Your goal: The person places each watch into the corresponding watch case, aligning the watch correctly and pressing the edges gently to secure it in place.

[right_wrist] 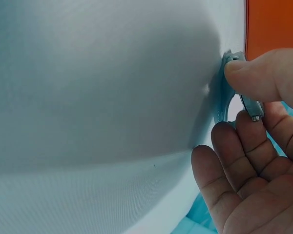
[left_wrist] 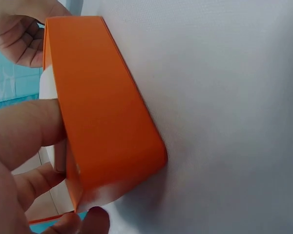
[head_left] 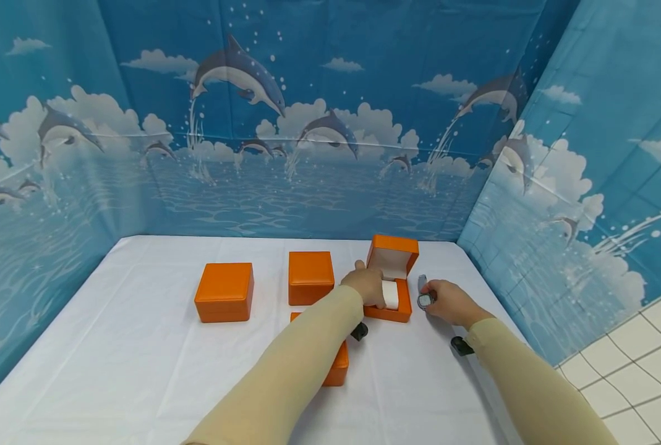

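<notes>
An orange watch box (head_left: 387,314) stands with its lid raised, a white cushion (head_left: 390,295) inside. Over its left side reaches my left hand (head_left: 366,285). In the left wrist view the thumb and a finger pinch the cushion (left_wrist: 60,155) within the box (left_wrist: 102,112), and other fingertips sit outside the box wall. Just right of the box, my right hand (head_left: 449,303) pinches a wristwatch (head_left: 425,301) with a grey-blue strap. In the right wrist view the thumb presses on the watch (right_wrist: 253,107), fingers behind it; its strap is close to the cloth.
Two closed orange boxes, one at left (head_left: 224,293) and one at the back middle (head_left: 310,278), stand on the white tablecloth (head_left: 113,346). Another orange box (head_left: 337,368) is partly hidden beneath my left forearm. A dolphin-print curtain (head_left: 330,185) encloses the back and sides.
</notes>
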`<state>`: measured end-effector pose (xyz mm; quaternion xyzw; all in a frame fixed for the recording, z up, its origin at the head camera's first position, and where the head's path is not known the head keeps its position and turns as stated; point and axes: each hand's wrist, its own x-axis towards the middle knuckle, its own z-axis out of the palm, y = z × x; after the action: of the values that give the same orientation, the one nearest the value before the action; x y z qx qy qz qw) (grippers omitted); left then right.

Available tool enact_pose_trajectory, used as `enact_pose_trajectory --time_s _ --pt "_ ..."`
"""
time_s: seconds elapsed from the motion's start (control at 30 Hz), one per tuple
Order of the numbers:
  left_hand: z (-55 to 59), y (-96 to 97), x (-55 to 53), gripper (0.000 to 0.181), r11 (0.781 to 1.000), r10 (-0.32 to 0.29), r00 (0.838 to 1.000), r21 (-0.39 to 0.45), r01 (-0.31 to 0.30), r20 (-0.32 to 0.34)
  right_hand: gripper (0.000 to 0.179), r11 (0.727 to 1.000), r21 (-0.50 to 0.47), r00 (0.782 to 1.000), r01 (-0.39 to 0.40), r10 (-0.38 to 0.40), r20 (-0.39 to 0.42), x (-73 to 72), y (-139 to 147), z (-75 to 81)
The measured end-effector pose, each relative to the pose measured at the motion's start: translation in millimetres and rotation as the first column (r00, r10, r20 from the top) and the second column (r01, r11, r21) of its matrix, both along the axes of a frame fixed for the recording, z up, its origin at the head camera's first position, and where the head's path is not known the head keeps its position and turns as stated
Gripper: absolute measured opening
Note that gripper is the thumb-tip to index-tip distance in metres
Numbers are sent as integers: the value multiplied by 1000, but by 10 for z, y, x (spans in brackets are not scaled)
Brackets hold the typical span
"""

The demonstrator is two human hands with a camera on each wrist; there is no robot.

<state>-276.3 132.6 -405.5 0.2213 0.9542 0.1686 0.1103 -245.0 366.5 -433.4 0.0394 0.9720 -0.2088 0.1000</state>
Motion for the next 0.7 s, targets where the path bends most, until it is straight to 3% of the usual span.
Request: enact_pose_trajectory --time_s 0.2,0.7 --pt "-27 40 -22 53 1000 21 998 -20 -23 -57 35 1000 -6 1000 -9 9 -12 6 -11 11" --pt "-83 40 -87 67 996 2 1000 88 1 -29 36 1000 -26 1000 -9 8 -25 19 4 20"
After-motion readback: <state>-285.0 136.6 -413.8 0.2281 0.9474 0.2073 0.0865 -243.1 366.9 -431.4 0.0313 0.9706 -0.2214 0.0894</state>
